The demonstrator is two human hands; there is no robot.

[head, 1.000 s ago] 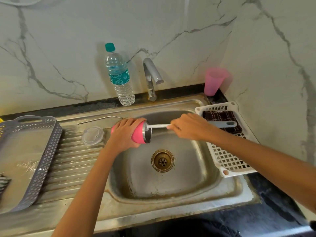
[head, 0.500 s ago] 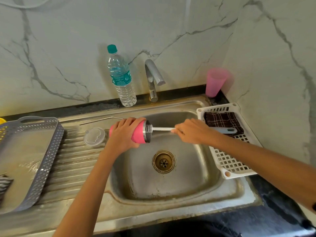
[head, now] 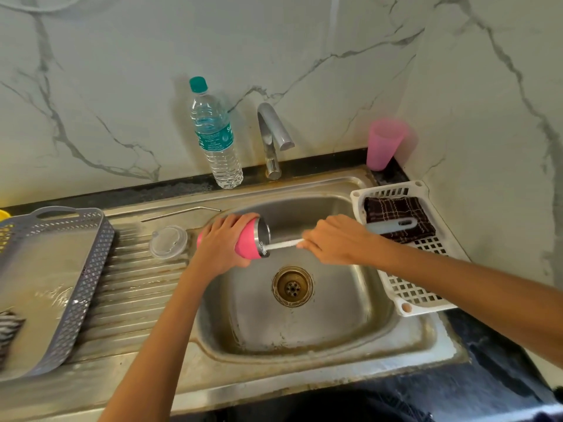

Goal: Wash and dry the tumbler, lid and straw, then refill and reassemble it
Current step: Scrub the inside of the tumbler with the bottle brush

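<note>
While left hand [head: 221,246] grips pink steel-rimmed tumbler [head: 247,245] mid-frame, right hand [head: 335,239] pinches white bottle brush [head: 285,244], teal label [head: 214,140] on clear plastic bottle [head: 227,169] unreadable.

A home kitchen, by the look of it: a stainless steel sink [head: 304,315] with ribbed drainboard [head: 131,287] set in a dark counter [head: 493,360], a tap [head: 271,138] at marble-patterned wall tiles [head: 122,86], a water bottle [head: 214,135] and plastic baskets [head: 420,296] alongside.
</note>
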